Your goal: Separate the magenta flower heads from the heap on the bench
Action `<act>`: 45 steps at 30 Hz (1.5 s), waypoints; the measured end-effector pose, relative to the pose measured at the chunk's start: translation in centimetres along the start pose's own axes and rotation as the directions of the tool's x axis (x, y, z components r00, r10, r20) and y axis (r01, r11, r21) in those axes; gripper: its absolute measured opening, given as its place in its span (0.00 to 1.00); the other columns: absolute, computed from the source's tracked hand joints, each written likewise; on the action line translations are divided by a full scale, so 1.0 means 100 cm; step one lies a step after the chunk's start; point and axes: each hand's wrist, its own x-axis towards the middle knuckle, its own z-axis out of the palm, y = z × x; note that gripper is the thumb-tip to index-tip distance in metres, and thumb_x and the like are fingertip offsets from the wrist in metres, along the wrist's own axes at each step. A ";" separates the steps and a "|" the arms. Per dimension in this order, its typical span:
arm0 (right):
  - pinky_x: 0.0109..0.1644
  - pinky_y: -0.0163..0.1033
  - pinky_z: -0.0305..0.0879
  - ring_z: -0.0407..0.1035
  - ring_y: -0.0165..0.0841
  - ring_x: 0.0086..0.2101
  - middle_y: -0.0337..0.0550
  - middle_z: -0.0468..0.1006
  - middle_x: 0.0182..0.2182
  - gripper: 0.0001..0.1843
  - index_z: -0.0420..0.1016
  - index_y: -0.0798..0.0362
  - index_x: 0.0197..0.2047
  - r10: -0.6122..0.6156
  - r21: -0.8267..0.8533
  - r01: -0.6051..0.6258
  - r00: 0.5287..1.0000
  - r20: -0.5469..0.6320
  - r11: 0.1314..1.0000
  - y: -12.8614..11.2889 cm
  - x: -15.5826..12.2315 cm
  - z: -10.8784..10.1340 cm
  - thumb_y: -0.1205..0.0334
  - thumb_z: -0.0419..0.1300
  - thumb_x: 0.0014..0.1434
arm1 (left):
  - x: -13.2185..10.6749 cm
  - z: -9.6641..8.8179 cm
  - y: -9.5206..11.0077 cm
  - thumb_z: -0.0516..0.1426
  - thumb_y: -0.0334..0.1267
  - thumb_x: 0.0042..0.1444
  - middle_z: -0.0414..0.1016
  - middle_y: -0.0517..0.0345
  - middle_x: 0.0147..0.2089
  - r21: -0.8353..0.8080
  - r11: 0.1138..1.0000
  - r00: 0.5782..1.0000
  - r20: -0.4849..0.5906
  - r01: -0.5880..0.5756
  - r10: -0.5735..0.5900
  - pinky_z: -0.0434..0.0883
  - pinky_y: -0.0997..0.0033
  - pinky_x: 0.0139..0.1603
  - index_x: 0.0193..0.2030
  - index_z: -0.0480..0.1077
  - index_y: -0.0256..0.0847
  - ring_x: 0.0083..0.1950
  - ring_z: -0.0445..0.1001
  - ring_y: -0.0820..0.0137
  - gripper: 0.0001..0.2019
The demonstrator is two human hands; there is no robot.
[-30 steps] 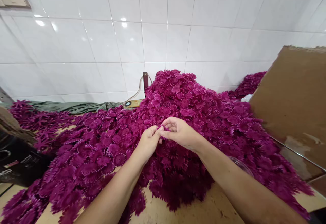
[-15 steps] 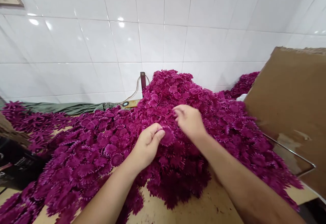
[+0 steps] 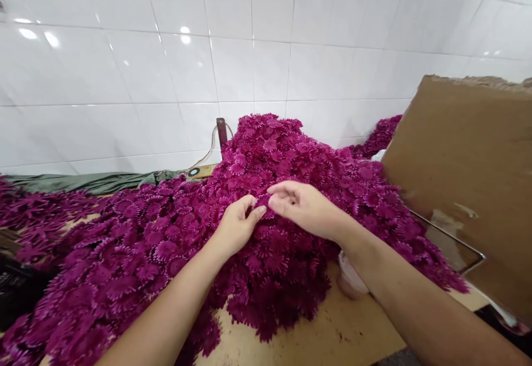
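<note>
In the head view, my left hand [image 3: 238, 223] pinches a purple artificial flower layer [image 3: 263, 202] between thumb and fingers, just above a big heap of similar flowers [image 3: 270, 144]. My right hand [image 3: 305, 208] meets it from the other side, its thumb and forefinger curled at the flower's right edge. The remaining fingers of that hand are loosely bent. Part of the held flower is hidden behind the fingertips of both hands.
A large cardboard sheet [image 3: 461, 161] leans at the right beside a bent metal rod [image 3: 446, 233]. Under my right forearm stands a pale cup [image 3: 349, 277]. Green cloth [image 3: 95, 182] lies along the tiled wall [image 3: 233, 66]. A dark container [image 3: 20, 283] is at the left edge.
My right hand has come down and in to the held flower, from apart to touching it. The view has shifted right, and the pale cup now shows.
</note>
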 end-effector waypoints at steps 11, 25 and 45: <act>0.26 0.31 0.61 0.61 0.22 0.20 0.30 0.65 0.18 0.13 0.65 0.55 0.30 0.276 0.375 -0.291 0.956 0.094 0.880 0.019 -0.047 -0.048 0.65 0.64 0.40 | 0.015 0.063 0.025 0.45 0.46 0.53 0.54 0.65 0.20 -0.020 0.986 0.967 0.191 -0.168 0.169 0.58 0.73 0.26 0.19 0.54 0.41 0.24 0.56 0.74 0.16; 0.32 0.38 0.63 0.65 0.32 0.26 0.42 0.73 0.24 0.23 0.71 0.54 0.28 0.369 0.060 -0.364 0.920 -0.134 0.929 0.042 -0.110 -0.091 0.41 0.61 0.39 | 0.002 0.137 0.043 0.60 0.40 0.39 0.75 0.45 0.36 0.450 0.629 0.683 0.708 -0.634 0.182 0.65 0.57 0.44 0.29 0.76 0.40 0.42 0.69 0.55 0.10; 0.42 0.45 0.58 0.60 0.40 0.38 0.48 0.71 0.31 0.09 0.74 0.54 0.24 0.206 -0.813 -0.106 0.978 0.017 0.573 0.074 -0.111 -0.062 0.74 0.55 0.44 | 0.006 0.085 0.043 0.50 0.36 0.52 0.77 0.53 0.36 0.329 0.805 0.773 0.589 -0.494 0.234 0.66 0.66 0.41 0.34 0.75 0.42 0.37 0.73 0.63 0.11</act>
